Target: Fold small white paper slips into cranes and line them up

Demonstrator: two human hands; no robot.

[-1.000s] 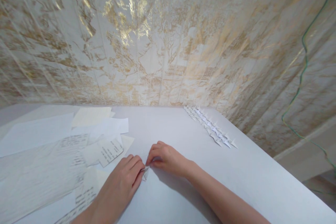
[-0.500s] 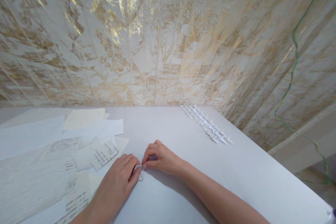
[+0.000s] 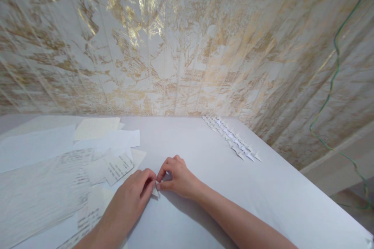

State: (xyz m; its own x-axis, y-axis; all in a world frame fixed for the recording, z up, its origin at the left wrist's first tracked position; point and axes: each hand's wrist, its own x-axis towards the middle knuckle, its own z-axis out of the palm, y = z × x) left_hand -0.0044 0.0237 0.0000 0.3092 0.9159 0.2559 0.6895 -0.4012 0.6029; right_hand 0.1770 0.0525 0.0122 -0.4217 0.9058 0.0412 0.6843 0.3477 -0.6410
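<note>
A small folded piece of paper [image 3: 156, 193] is pinched between my two hands just above the white table [image 3: 187, 225]. My left hand [image 3: 134, 190] grips its left side between thumb and fingers. From the right, my right hand [image 3: 176, 178] pinches the paper's upper right edge with thumb and forefinger. Fingertips cover most of the piece, so its full shape is hidden; a pointed lower corner shows below them.
Loose sheets and scraps of paper [image 3: 37, 186], some printed, spread over the table's left side. Rows of small folded paper cranes [image 3: 233, 140] stand at the back right. A gold-patterned wall [image 3: 175, 46] rises behind, and a green cord [image 3: 333, 74] hangs at right.
My fingers have shifted slightly on the folded paper, and its lower part now shows as a flatter, pointed corner. The whole view has moved a little.
</note>
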